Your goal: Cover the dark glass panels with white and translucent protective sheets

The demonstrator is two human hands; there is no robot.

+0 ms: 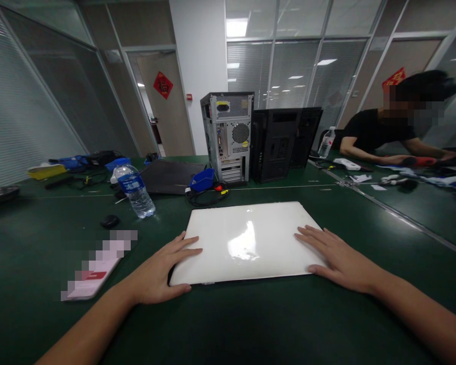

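Observation:
A closed white laptop (220, 238) with a glossy lid and dark edges lies flat on the green table in front of me. My left hand (161, 271) rests at its left edge, fingers spread over the lid and thumb by the front corner. At the opposite side, my right hand (332, 256) lies across the right edge with its fingers stretched apart on the lid. The thumb there touches near the front right corner. Both hands are open, and neither is wrapped around the laptop. Light reflects off the middle of the lid.
Behind the laptop stand a computer tower (228, 139) and a black monitor (275, 144). A blue-labelled water bottle (137, 192), a black mouse (110, 221) and a pink phone-like slab (95, 279) lie on the left. Another person (380, 132) works at the far right.

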